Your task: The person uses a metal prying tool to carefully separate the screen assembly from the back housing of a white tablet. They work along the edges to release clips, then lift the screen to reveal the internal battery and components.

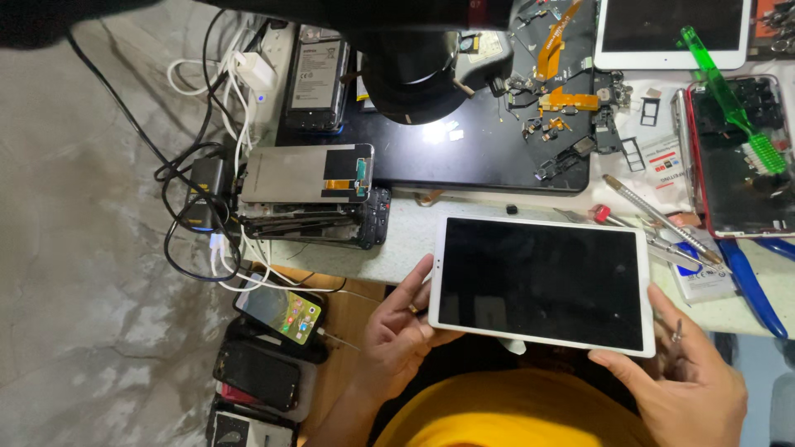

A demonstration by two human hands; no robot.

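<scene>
A: Left to right, what do I hold?

B: My left hand (397, 331) has its grip closed on the white tablet (540, 281)'s left edge; my right hand (683, 377) is closed on its lower right corner. The tablet hangs over the worktop (414, 240) edge.

A: Risks?

B: I judge a slip could drop it on the phones (269, 348) below.

A: Labels?

B: A pale rectangular sticker on the dark phone back (315, 79); a white card (667, 161) at right.

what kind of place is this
Probably a phone and tablet repair bench. Loose flex cables and small parts lie on a black work mat, a stack of opened phones sits beside it, and both hands hold a white-framed tablet with a dark screen.
</scene>
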